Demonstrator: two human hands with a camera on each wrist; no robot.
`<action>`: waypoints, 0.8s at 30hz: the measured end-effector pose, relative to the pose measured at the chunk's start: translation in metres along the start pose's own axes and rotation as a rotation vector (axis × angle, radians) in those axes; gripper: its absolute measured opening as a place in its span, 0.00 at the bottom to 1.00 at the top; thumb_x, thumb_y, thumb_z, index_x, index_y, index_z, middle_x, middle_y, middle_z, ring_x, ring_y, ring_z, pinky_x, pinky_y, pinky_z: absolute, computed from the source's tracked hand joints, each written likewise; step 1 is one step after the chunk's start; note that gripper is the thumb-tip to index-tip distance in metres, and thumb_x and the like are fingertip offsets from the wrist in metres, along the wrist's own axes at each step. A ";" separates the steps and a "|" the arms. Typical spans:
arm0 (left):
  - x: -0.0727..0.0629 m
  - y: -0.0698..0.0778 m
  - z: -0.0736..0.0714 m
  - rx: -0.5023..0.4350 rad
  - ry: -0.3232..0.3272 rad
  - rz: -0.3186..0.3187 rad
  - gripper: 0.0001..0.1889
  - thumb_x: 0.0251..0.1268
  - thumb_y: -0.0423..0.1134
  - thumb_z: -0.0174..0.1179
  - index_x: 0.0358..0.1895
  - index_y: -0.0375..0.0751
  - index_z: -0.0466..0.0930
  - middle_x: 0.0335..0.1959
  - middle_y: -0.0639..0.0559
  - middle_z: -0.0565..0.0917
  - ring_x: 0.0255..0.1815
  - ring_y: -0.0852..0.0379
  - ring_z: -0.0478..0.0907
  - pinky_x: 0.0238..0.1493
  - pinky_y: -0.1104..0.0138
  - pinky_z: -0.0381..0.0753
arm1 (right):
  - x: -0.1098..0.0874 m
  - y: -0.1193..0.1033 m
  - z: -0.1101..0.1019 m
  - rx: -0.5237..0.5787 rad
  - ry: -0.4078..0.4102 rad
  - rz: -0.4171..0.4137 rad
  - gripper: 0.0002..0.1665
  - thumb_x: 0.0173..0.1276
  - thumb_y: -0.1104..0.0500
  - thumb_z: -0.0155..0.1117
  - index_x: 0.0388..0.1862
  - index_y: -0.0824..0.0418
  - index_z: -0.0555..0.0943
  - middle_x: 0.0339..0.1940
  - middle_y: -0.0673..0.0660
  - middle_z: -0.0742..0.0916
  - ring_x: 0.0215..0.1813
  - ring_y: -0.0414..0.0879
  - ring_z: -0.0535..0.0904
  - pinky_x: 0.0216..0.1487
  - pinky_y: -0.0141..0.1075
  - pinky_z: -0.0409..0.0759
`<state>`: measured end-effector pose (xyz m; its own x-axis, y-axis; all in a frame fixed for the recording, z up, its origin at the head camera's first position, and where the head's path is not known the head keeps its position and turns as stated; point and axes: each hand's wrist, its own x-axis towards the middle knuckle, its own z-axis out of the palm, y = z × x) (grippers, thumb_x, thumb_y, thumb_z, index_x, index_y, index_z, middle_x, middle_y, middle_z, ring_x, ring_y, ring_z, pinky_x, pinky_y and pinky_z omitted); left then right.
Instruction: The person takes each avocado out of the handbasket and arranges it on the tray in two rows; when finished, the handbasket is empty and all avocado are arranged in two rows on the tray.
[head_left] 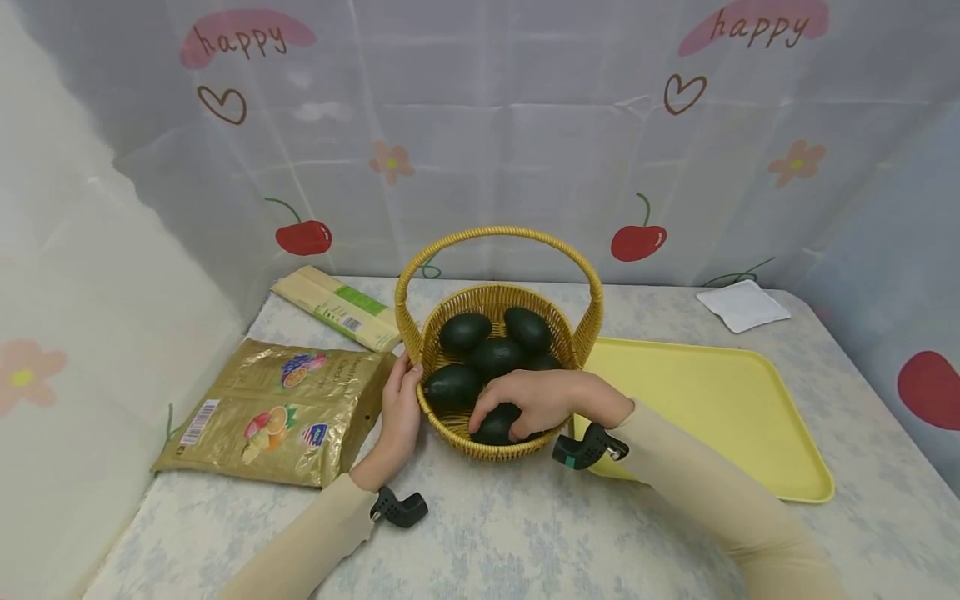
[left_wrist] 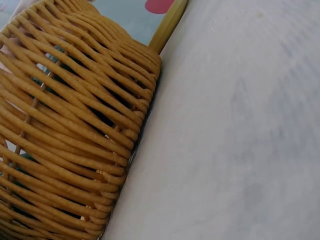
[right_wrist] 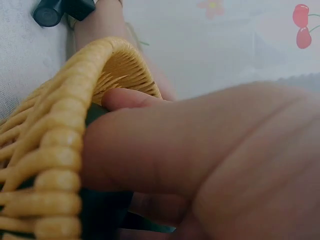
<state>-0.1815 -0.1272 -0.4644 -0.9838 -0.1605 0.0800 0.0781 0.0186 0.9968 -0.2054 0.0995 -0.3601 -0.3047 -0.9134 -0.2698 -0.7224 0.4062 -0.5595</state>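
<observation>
A yellow woven basket [head_left: 502, 229] with a tall arched handle stands mid-table, holding several dark green avocados [head_left: 465, 333]. My right hand [head_left: 536, 397] reaches over its right rim and grips the avocado nearest the front [head_left: 495, 425], thumb on one side and fingers on the other. In the right wrist view the dark green skin [right_wrist: 102, 212] shows beneath the hand, partly hidden by the rim. My left hand [head_left: 399, 417] rests against the basket's left side, its fingers fairly straight. The left wrist view is filled mostly by the woven wall [left_wrist: 75, 125].
Right of the basket lies a yellow tray [head_left: 697, 400], with a white square packet [head_left: 744, 306] behind it. A gold candy bag [head_left: 277, 417] sits to the left, close to my left hand. Behind that bag is a flat cream-and-green package [head_left: 337, 307]. A printed curtain [head_left: 480, 150] encloses the table.
</observation>
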 end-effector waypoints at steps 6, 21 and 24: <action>-0.003 0.002 0.003 -0.026 0.034 -0.032 0.26 0.82 0.41 0.40 0.79 0.46 0.62 0.77 0.47 0.69 0.77 0.52 0.63 0.78 0.55 0.60 | 0.000 -0.001 0.001 -0.013 0.012 -0.013 0.29 0.64 0.70 0.66 0.64 0.53 0.82 0.65 0.50 0.84 0.69 0.46 0.76 0.71 0.39 0.74; -0.003 0.003 0.005 -0.033 0.024 -0.036 0.27 0.83 0.43 0.39 0.80 0.47 0.60 0.79 0.48 0.66 0.79 0.52 0.61 0.79 0.53 0.58 | -0.001 0.000 0.002 -0.015 0.024 0.010 0.29 0.65 0.69 0.65 0.64 0.52 0.83 0.65 0.49 0.84 0.69 0.45 0.76 0.71 0.40 0.74; -0.004 0.003 0.004 -0.028 0.032 -0.050 0.27 0.83 0.44 0.39 0.80 0.47 0.60 0.79 0.49 0.66 0.79 0.52 0.60 0.79 0.53 0.58 | -0.001 -0.001 0.002 -0.010 0.021 0.011 0.29 0.65 0.69 0.64 0.64 0.52 0.82 0.65 0.49 0.84 0.70 0.46 0.76 0.71 0.40 0.73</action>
<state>-0.1783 -0.1222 -0.4617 -0.9810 -0.1919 0.0301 0.0341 -0.0176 0.9993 -0.2036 0.1003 -0.3608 -0.3259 -0.9093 -0.2589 -0.7252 0.4161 -0.5485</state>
